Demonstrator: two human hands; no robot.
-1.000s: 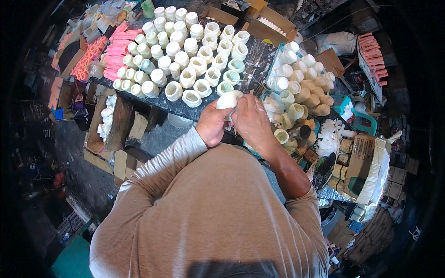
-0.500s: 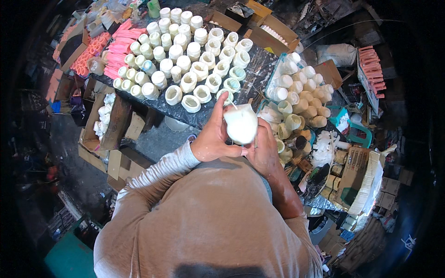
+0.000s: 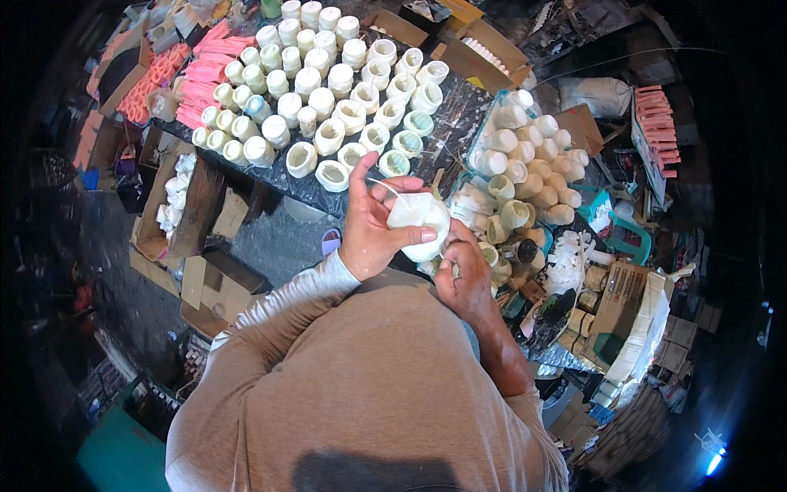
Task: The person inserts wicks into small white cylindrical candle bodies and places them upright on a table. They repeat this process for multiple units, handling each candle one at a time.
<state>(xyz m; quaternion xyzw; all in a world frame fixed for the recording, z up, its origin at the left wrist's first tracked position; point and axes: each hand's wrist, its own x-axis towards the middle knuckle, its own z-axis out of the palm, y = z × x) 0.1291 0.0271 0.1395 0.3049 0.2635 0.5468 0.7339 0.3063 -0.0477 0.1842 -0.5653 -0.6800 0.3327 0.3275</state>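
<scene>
I have the white piece (image 3: 428, 215) up between both hands, in front of my shirt (image 3: 361, 361) and on my side of the pale cups (image 3: 329, 136) on the dark table (image 3: 459, 102). My left hand (image 3: 370, 234) grips it, thumb pressed across its face, index finger raised; a thin cord (image 3: 388, 189) comes out at its upper left. My right hand (image 3: 466, 275) is curled in, fingertips at the piece's lower right edge; whether they pinch it or only touch it, I cannot tell.

To do this well, I'd let the left hand carry the weight with a firm but gentle press, since the piece looks smooth and may dent or slip. The right fingertips should work that edge in small moves, the left turning the piece to meet them. I'd leave the cord free of my fingers so nothing tugs it, and mind the raised finger near the cups
</scene>
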